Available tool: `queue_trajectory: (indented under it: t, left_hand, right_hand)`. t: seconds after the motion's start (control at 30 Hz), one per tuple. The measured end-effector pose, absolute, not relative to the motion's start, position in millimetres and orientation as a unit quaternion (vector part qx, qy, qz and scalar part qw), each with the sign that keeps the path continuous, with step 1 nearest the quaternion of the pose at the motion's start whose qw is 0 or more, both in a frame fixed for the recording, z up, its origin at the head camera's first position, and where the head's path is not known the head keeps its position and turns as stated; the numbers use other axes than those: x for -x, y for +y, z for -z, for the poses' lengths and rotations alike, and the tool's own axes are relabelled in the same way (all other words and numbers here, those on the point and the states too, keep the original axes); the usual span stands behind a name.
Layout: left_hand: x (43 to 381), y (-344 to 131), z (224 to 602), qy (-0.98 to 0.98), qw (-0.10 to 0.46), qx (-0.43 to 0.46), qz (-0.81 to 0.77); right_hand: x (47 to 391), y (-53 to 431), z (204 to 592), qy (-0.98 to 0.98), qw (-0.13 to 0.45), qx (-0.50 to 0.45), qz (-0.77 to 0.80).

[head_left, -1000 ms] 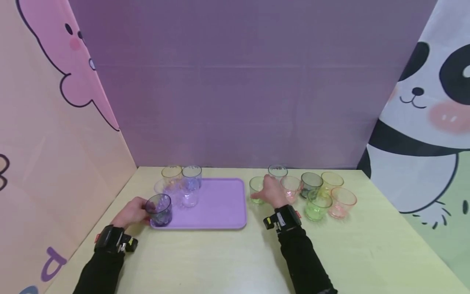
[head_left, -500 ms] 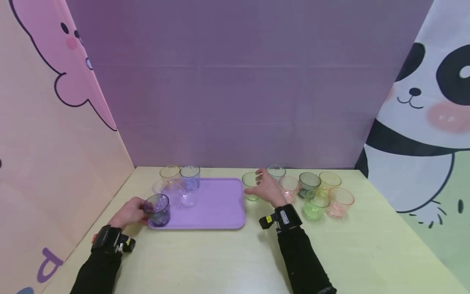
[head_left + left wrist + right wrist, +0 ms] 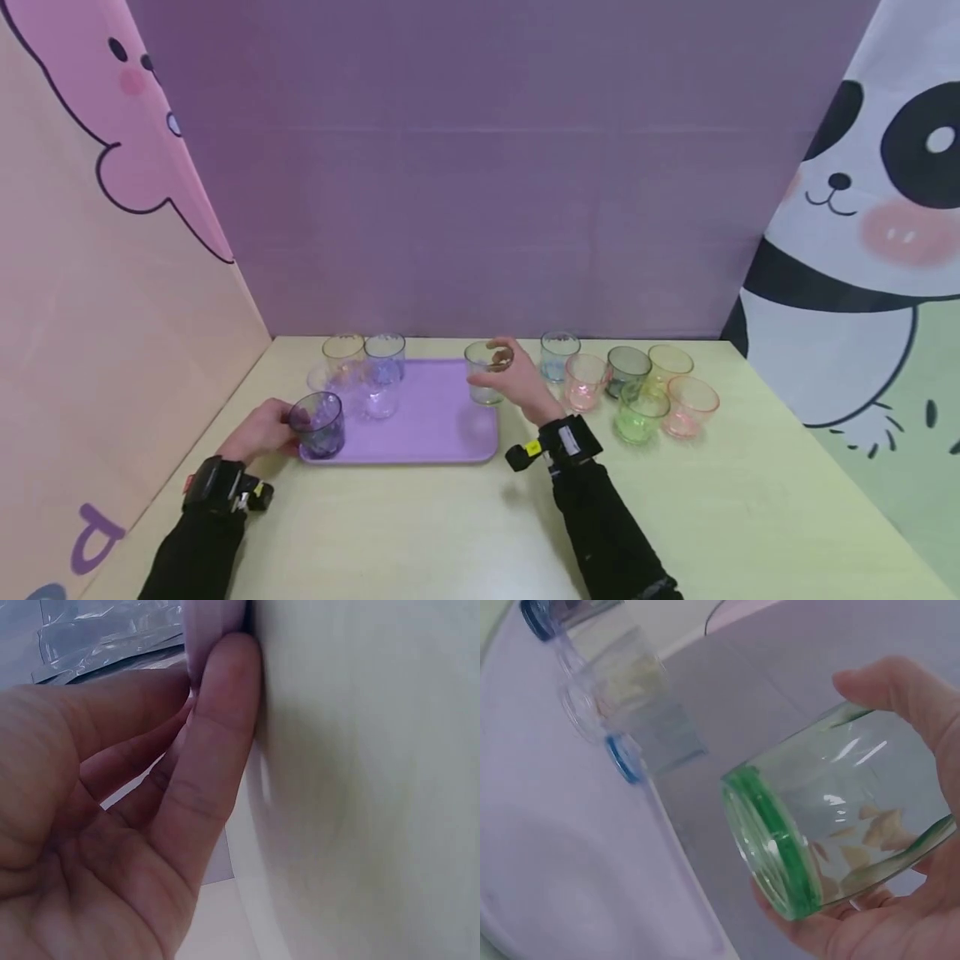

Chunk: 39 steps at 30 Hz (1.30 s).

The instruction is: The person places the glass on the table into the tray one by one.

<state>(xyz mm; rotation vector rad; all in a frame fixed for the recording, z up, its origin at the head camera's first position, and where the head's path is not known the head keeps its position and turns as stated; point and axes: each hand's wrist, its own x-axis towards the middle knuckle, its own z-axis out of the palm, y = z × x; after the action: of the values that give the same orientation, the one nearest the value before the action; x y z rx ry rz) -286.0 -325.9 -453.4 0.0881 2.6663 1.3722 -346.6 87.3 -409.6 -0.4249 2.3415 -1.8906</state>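
My right hand (image 3: 519,382) grips a green-tinted glass tumbler (image 3: 483,385) above the right part of the lilac tray (image 3: 442,429). In the right wrist view the tumbler (image 3: 840,817) is tipped, its thick green base towards the tray, with thumb and fingers on opposite sides. At the tray's left edge, my left hand (image 3: 258,433) pinches the rim (image 3: 211,630), one finger beneath it. Close by that hand, a dark grey tumbler (image 3: 318,429) stands on the tray. Behind it are a yellow tumbler (image 3: 343,357), a blue one (image 3: 385,357) and faint clear ones (image 3: 381,400).
Right of the tray, a loose group of tumblers stands on the pale table (image 3: 420,533): blue (image 3: 559,358), pink (image 3: 585,385), grey (image 3: 628,367), green (image 3: 640,417), yellow (image 3: 671,367) and another pink one (image 3: 692,408). A purple backdrop (image 3: 480,208) rises behind.
My right hand has lifted the green tumbler from the table and carried it left over the tray's right side. The left hand stays at the tray's left edge.
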Motion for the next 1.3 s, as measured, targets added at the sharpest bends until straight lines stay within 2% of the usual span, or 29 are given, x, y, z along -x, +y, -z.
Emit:
queue_trajectory:
  t: [0.33, 1.07, 1.3]
  left_hand:
    - [285, -325, 452, 0.885, 0.070, -0.026, -0.459]
    - [283, -324, 451, 0.889, 0.066, -0.022, -0.453]
    - [283, -323, 453, 0.893, 0.061, -0.020, -0.446]
  right_hand:
    - [339, 62, 414, 0.721, 0.061, 0.171, 0.669]
    - [318, -6, 437, 0.800, 0.080, 0.195, 0.562]
    - [314, -19, 440, 0.784, 0.098, 0.197, 0.581]
